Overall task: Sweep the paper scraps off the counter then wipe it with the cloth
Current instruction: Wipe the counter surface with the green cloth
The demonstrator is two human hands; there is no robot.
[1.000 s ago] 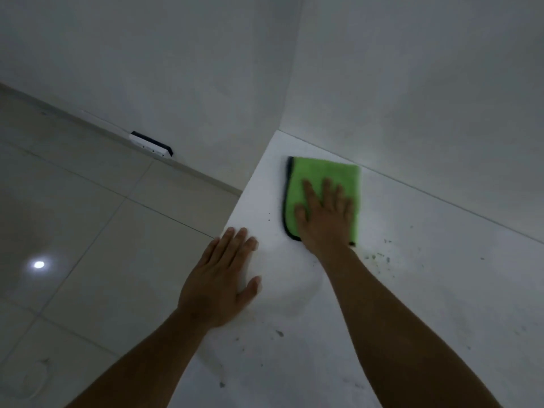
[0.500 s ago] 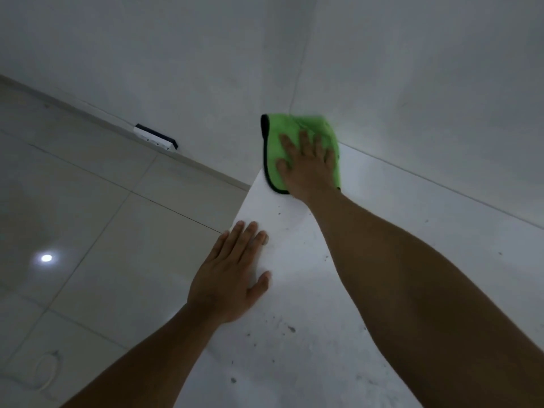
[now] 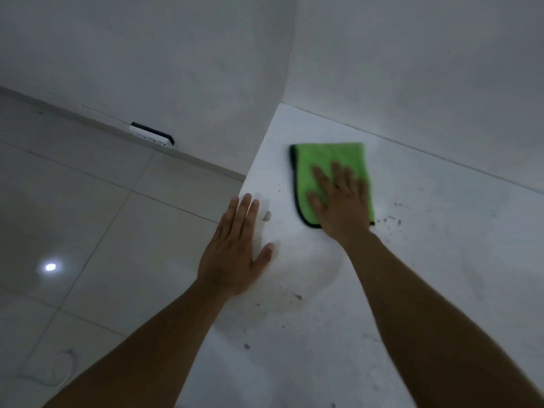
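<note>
A folded green cloth point(image 3: 323, 160) with a dark edge lies flat on the white counter point(image 3: 441, 245), a little out from the back corner. My right hand point(image 3: 341, 201) presses down on its near half with straight, spread fingers. My left hand point(image 3: 235, 254) rests flat at the counter's left edge, fingers straight and thumb out, holding nothing. Small dark specks point(image 3: 391, 220) dot the counter just right of the cloth, and more specks point(image 3: 297, 297) lie nearer to me. No paper scraps are visible.
White walls meet at the corner behind the counter. To the left the counter drops off to a tiled floor point(image 3: 88, 216). A white power strip point(image 3: 151, 135) sits at the wall base, and a thin white cord point(image 3: 61, 369) lies at lower left.
My right hand first pushed the cloth up into the back corner, then drew it back toward me and slightly right. My left hand has stayed flat at the counter's edge.
</note>
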